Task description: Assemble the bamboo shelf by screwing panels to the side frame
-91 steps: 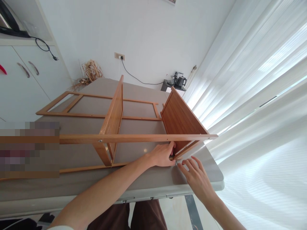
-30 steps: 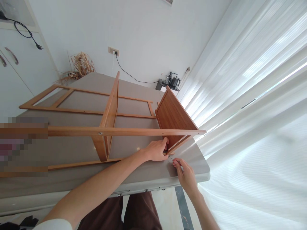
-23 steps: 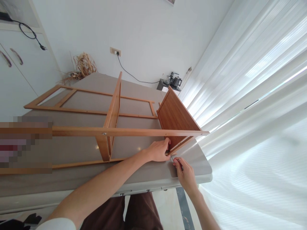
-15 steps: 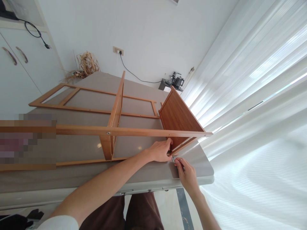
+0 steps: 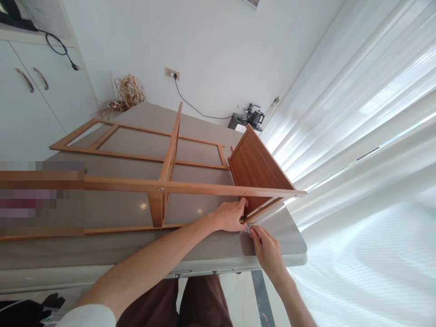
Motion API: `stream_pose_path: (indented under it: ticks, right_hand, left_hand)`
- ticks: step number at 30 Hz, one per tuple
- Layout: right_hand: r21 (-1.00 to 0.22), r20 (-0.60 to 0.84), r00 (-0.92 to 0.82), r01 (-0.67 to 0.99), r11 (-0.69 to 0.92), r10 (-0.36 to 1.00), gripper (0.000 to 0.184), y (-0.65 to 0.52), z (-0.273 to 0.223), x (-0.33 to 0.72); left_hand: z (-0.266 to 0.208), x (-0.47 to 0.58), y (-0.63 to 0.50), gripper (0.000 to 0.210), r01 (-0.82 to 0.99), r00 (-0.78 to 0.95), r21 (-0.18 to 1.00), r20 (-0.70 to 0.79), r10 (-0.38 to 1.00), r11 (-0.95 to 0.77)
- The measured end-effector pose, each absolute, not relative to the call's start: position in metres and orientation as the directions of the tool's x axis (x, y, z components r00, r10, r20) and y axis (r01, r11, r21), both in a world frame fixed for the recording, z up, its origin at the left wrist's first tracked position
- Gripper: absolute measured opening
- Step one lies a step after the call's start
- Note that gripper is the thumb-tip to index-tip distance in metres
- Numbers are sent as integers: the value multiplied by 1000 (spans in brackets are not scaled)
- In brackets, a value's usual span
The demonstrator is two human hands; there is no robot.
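A wooden shelf frame stands on its side on the table, with an upright shelf board across its middle and a wider wooden panel at its right end. My left hand reaches under the upper rail and is closed around the lower near corner of that end panel. Just right of it, my right hand pinches a small bent metal tool, which looks like a hex key, against the outer side of the corner. The tool's tip is hidden.
A flat ladder-like wooden frame lies farther back on the grey table. Dried plants and a black kettle stand near the wall. White curtains hang close on the right. A blurred patch covers the left edge.
The whole view has shifted slightly, so things sit a little farther right. The hex key has turned a little in my right hand; my left hand stays at the corner.
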State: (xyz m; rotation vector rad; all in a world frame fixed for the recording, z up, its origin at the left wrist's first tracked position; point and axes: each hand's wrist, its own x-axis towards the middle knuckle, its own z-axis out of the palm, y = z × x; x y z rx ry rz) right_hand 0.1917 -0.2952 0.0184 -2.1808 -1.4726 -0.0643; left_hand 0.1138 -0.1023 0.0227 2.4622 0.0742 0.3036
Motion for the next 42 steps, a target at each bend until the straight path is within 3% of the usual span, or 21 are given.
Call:
stream_pose_path:
  ticks: [5, 13, 21, 26, 35, 42]
  right_hand:
    - [-274, 310, 350, 923, -270, 884, 30, -291, 20, 191]
    - [-508, 166, 650, 701, -501, 741, 35, -297, 19, 191]
    - [-691, 181, 765, 546, -473, 618, 45, -302, 7, 203]
    - [-557, 307, 729, 659, -506, 612, 37, -305, 5, 209]
    - [-231, 410, 482, 876, -424, 774, 37, -322, -2, 221]
    - [-343, 337, 455, 875, -343, 824, 28, -321, 7, 219]
  left_hand:
    - [22, 115, -103, 48, -2, 976, 621, 170, 133, -784]
    - [23, 114, -102, 45, -24, 972, 620, 198, 127, -784]
    - [24, 114, -103, 46, -8, 973, 623, 184, 137, -782]
    - [25, 113, -103, 46, -1, 972, 636, 181, 148, -771]
    - [24, 114, -103, 45, 8, 972, 631, 179, 155, -775]
    - [22, 115, -103, 47, 19, 973, 652, 162, 163, -758]
